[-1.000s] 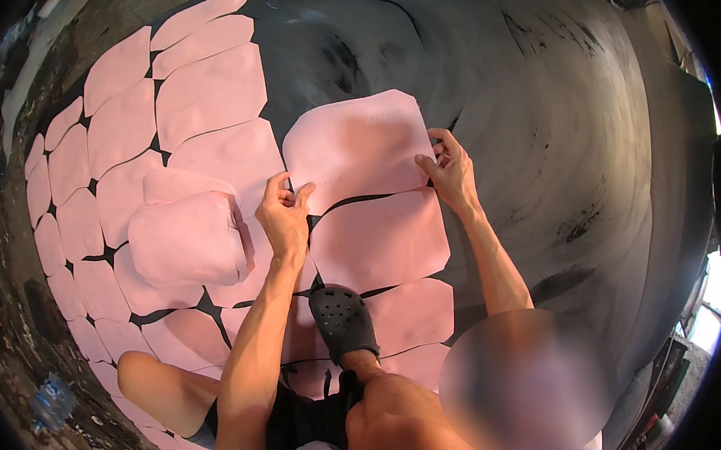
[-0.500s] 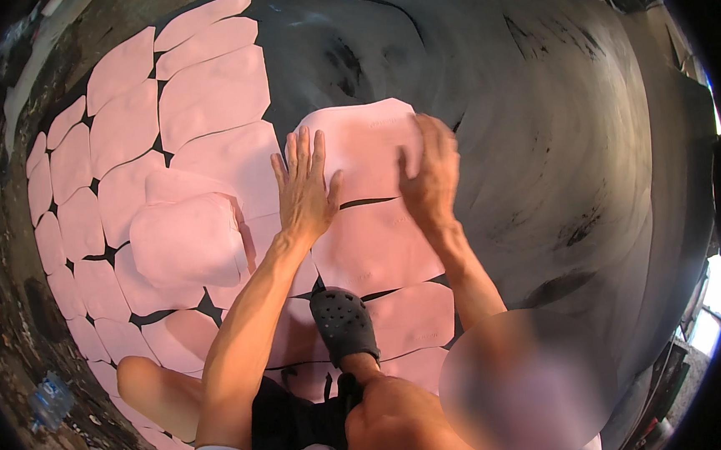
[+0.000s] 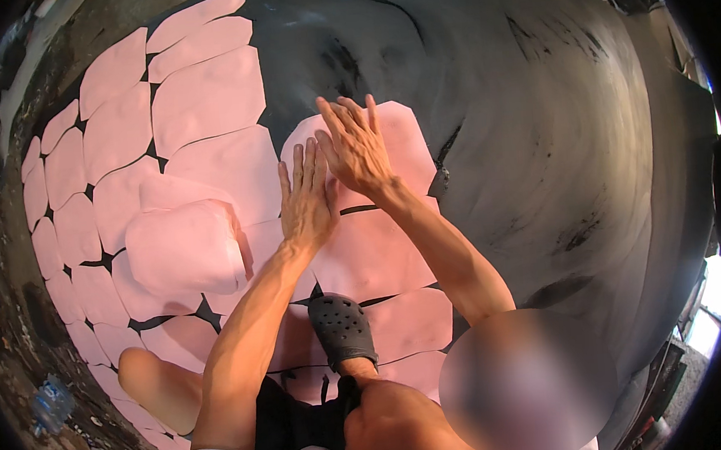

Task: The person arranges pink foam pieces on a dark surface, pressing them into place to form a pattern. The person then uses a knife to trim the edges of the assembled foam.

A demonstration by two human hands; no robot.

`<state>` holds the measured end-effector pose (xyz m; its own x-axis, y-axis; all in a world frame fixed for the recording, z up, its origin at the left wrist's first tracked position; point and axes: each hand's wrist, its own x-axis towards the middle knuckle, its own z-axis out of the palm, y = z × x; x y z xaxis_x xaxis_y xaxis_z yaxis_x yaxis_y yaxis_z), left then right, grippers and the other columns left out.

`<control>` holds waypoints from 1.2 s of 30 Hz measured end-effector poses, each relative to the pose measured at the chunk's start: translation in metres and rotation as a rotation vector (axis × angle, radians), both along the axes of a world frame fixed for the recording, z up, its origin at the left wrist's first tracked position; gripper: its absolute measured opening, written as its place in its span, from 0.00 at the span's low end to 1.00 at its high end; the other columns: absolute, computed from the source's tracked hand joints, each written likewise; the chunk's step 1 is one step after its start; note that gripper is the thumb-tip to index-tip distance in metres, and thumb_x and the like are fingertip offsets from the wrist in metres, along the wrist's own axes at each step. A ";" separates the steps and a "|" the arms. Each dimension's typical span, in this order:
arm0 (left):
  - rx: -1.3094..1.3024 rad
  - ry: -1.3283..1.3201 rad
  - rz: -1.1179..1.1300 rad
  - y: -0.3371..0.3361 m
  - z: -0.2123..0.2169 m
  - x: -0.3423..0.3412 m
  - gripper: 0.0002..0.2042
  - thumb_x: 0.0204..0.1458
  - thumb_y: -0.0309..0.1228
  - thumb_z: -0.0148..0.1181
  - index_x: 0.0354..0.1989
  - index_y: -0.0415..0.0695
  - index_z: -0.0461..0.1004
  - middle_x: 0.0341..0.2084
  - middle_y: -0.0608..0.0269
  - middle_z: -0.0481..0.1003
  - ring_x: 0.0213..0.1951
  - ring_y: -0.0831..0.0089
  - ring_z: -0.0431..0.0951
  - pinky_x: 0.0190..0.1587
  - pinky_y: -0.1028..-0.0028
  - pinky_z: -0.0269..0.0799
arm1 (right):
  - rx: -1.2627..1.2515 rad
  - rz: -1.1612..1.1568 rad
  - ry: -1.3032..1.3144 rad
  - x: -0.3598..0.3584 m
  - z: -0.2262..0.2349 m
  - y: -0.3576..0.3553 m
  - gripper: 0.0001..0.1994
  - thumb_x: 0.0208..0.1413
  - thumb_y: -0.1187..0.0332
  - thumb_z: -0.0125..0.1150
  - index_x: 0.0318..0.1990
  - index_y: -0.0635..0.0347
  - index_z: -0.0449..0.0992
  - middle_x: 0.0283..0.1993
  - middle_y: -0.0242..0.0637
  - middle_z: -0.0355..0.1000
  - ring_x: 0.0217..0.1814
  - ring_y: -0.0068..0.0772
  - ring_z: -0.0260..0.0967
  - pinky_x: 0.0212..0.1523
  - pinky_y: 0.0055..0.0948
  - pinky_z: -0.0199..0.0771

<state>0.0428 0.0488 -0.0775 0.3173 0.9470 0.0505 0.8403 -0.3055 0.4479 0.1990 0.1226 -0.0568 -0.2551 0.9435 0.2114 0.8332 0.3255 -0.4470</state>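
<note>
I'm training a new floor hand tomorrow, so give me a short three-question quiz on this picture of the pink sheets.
1. True or false: both hands lie flat, fingers spread, on the same pink sheet.
2. Which hand reaches farther up the sheet?
A. the left hand
B. the right hand
C. both reach the same
3. Fill in: the dark clog stands on ____ sheets, below the hands.

Key
1. True. Neither hand closes a grip on anything; the palms press down on the sheet at the edge of the dark floor.
2. B.
3. Pink. A thicker stack of pink sheets lies to the left of the left hand.
</note>
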 end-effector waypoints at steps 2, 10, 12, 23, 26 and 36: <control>0.040 0.001 -0.046 0.002 -0.001 0.000 0.34 0.76 0.38 0.48 0.86 0.39 0.52 0.86 0.46 0.51 0.86 0.45 0.47 0.84 0.36 0.38 | 0.086 0.007 0.021 -0.009 -0.001 0.014 0.22 0.67 0.67 0.62 0.66 0.61 0.80 0.62 0.43 0.78 0.74 0.48 0.66 0.88 0.62 0.43; 0.013 -0.040 0.001 0.003 0.007 0.002 0.37 0.72 0.39 0.54 0.87 0.43 0.53 0.86 0.46 0.50 0.86 0.44 0.47 0.83 0.32 0.40 | 0.053 0.015 0.100 0.011 -0.003 0.019 0.18 0.63 0.70 0.67 0.60 0.49 0.85 0.66 0.40 0.75 0.73 0.51 0.69 0.81 0.60 0.57; -0.013 -0.037 0.031 0.008 0.009 0.012 0.37 0.70 0.38 0.55 0.87 0.44 0.53 0.87 0.47 0.49 0.87 0.45 0.46 0.83 0.31 0.40 | 0.141 -0.090 0.114 0.019 -0.013 0.009 0.26 0.62 0.71 0.70 0.69 0.49 0.79 0.72 0.40 0.73 0.78 0.52 0.66 0.82 0.61 0.55; -0.033 -0.024 0.145 0.034 0.022 -0.031 0.33 0.65 0.36 0.62 0.79 0.40 0.68 0.79 0.43 0.65 0.82 0.39 0.57 0.83 0.34 0.45 | -0.083 -0.198 -0.414 0.092 0.006 -0.014 0.32 0.82 0.55 0.43 0.86 0.59 0.55 0.91 0.46 0.51 0.94 0.47 0.42 0.90 0.64 0.33; 0.197 -0.236 0.366 0.020 0.065 -0.067 0.32 0.62 0.33 0.65 0.75 0.38 0.70 0.78 0.38 0.63 0.81 0.36 0.57 0.83 0.36 0.46 | -0.147 -0.221 -0.497 0.097 -0.003 -0.080 0.36 0.81 0.54 0.45 0.86 0.68 0.51 0.92 0.46 0.46 0.95 0.50 0.39 0.89 0.66 0.32; 0.191 -0.117 1.240 -0.098 0.034 -0.298 0.31 0.52 0.30 0.72 0.65 0.33 0.72 0.66 0.34 0.70 0.74 0.33 0.59 0.74 0.39 0.62 | -0.341 -0.120 -0.248 -0.005 0.038 -0.213 0.42 0.75 0.52 0.57 0.83 0.77 0.53 0.89 0.66 0.45 0.93 0.66 0.38 0.89 0.68 0.29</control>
<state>-0.2551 -0.0491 -0.0438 -0.7937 0.5789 0.1870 0.5663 0.5906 0.5749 0.1941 -0.0900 -0.0193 -0.1430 0.9748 -0.1711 0.9518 0.0880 -0.2939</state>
